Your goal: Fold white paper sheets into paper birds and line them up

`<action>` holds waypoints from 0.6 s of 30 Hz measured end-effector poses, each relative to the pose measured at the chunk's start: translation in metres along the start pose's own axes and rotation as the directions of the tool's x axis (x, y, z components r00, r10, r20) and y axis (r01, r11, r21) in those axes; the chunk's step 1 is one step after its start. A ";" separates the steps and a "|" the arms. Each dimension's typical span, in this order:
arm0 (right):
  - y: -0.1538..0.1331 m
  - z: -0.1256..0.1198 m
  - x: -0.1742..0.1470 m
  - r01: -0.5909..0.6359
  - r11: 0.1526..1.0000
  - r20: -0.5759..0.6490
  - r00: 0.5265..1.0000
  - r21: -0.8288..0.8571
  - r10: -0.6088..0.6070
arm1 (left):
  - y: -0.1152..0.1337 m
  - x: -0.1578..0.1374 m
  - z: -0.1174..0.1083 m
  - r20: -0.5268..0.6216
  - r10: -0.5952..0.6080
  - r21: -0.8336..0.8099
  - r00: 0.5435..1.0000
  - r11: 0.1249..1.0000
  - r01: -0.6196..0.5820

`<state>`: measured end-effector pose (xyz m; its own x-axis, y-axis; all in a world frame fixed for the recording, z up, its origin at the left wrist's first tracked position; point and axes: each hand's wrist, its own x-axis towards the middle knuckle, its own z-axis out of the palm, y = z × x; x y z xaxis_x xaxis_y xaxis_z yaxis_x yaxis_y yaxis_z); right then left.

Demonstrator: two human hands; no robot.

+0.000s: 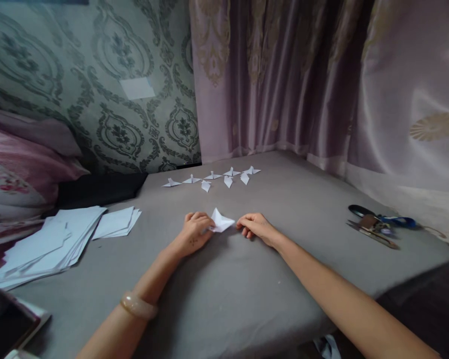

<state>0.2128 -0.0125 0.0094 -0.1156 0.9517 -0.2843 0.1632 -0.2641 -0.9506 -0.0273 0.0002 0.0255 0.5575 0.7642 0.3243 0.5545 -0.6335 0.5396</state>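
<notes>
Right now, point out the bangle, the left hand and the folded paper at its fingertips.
Bangle [138, 305]: head view, outer band.
Left hand [195, 234]: head view, back of the hand.
Folded paper [221, 222]: head view, visible middle.

Free room beyond right hand [258, 226], then 8 folded papers [232, 172]

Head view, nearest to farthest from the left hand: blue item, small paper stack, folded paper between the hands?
From the left hand:
1. Folded paper, immediately right.
2. Small paper stack, to its left.
3. Blue item, far right.
</notes>
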 end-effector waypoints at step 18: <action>-0.048 0.027 -0.027 0.315 0.945 0.036 0.947 0.086 -0.319 | 0.052 0.014 0.019 0.046 -0.400 -0.995 0.915 0.064 0.078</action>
<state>0.1818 -0.0292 0.0596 -0.1969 0.9800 0.0295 0.0339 0.0369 -0.9987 0.0208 -0.0244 0.0436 0.3169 0.9474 0.0451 -0.5353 0.1394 0.8331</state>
